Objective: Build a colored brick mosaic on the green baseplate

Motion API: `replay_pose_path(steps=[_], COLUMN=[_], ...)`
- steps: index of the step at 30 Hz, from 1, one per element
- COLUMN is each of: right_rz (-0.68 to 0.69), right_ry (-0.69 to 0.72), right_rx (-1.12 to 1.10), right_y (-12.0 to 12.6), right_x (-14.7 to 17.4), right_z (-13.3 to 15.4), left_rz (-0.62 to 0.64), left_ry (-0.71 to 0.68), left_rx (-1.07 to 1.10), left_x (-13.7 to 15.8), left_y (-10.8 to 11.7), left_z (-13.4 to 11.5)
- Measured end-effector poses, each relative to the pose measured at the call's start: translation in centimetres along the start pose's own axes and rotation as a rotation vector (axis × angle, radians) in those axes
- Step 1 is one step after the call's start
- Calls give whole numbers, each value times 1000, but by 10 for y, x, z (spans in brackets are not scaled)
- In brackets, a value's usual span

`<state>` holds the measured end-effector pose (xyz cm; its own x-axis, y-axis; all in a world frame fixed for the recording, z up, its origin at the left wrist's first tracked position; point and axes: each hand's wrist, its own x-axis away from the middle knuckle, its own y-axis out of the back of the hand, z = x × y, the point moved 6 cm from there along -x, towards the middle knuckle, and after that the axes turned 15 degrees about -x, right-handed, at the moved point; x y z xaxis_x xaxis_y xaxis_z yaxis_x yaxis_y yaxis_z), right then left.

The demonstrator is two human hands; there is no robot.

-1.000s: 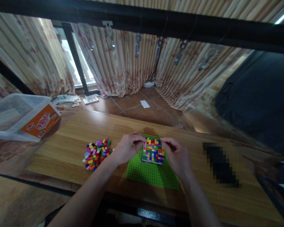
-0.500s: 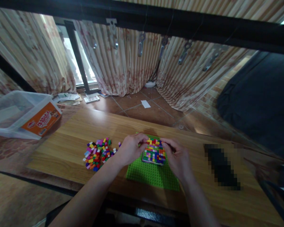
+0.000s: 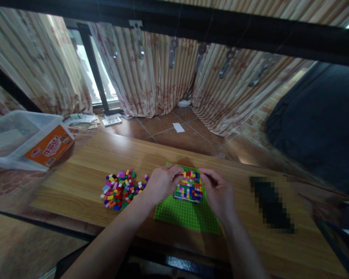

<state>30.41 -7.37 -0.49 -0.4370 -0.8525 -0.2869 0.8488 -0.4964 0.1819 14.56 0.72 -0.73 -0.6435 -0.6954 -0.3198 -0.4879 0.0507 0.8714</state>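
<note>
A block of small multicoloured toy bricks [image 3: 189, 190] with a pale lower edge sits over a green studded baseplate [image 3: 186, 217] on the wooden table. My left hand [image 3: 164, 184] is closed at the block's far left corner, its thumb and fingers pinched along the edge. At the far right corner, the thumb and fingers of my right hand [image 3: 219, 192] also pinch the block's edge. Both sets of fingertips are small and partly hidden, so any single brick between them cannot be made out. Loose toy bricks [image 3: 118, 190] lie in a pile left of my left forearm.
A clear plastic bin [image 3: 46, 159] with an orange label stands beyond the table's left end. On the table's right lies a dark, pixelated object [image 3: 272, 205]. Papers [image 3: 83, 121] lie on the floor by the curtains [image 3: 174, 77]. A dark bar [image 3: 174, 19] crosses overhead.
Both hands stay at the block's far corners, with only slight finger movement. The whole view has shifted a little.
</note>
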Motion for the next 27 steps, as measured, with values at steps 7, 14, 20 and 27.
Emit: replay_pose_path(steps=[7, 14, 20, 27], right_rz=[-16, 15, -86, -110], right_ry=[-98, 82, 85, -47], right_rx=[-73, 97, 121, -70], right_y=[-5, -18, -19, -22], right_x=[3, 6, 8, 5], right_z=[-5, 3, -11, -36], left_rz=[-31, -28, -58, -128], left_ry=[-12, -34, -32, 19], left_rx=[-13, -1, 80, 281], left_x=[2, 3, 5, 2], left_y=[0, -2, 0, 0], left_z=[-2, -1, -1, 1])
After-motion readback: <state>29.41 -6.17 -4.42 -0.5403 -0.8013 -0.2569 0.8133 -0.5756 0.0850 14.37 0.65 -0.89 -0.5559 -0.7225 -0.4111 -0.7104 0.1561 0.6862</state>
